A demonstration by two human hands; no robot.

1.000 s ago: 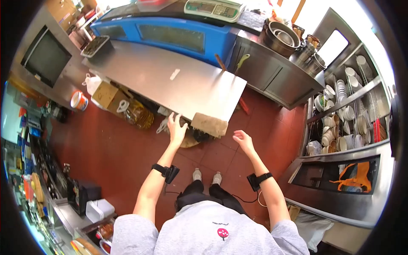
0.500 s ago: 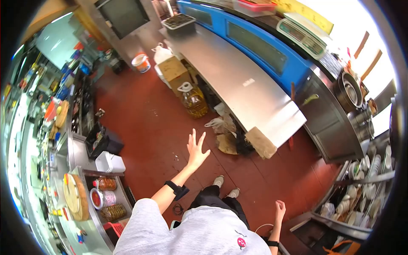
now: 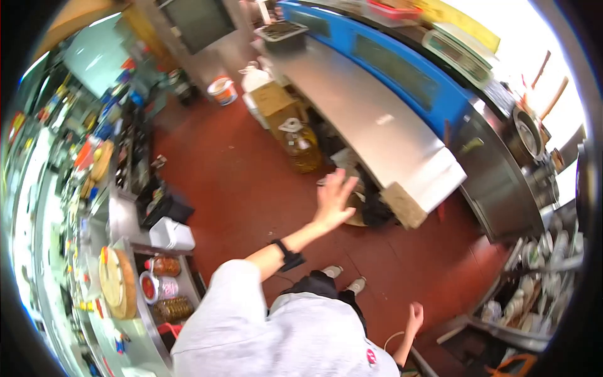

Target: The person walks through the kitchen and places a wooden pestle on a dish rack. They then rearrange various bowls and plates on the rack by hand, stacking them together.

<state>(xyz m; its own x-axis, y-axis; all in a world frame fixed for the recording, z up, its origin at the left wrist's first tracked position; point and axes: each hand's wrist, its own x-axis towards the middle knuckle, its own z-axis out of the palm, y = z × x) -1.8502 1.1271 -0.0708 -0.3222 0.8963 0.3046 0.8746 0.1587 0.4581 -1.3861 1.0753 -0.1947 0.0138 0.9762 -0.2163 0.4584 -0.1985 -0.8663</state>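
Observation:
My left hand [image 3: 333,202] is stretched out in front of me over the floor, fingers spread and nothing in it. Slightly blurred, it covers part of the bags and cardboard under the steel worktable [image 3: 377,135]. The nearest things to it are a big plastic bottle of yellow oil [image 3: 303,151] and a brown cardboard flap [image 3: 404,205] at the table's end. My right hand [image 3: 414,318] hangs low at my side, fingers loosely curled with a small gap, holding nothing that I can see. A dark band sits on my left wrist.
Dish racks [image 3: 534,295] stand at the right. On the left are a counter with a round chopping board [image 3: 113,283], a shelf of jars [image 3: 164,288] and a white bin [image 3: 173,234]. A bucket [image 3: 222,91] stands on the red floor [image 3: 220,182] farther off.
My left hand has moved right and up, to in front of the bags under the table. The whole view has shifted a little, and things appear farther right.

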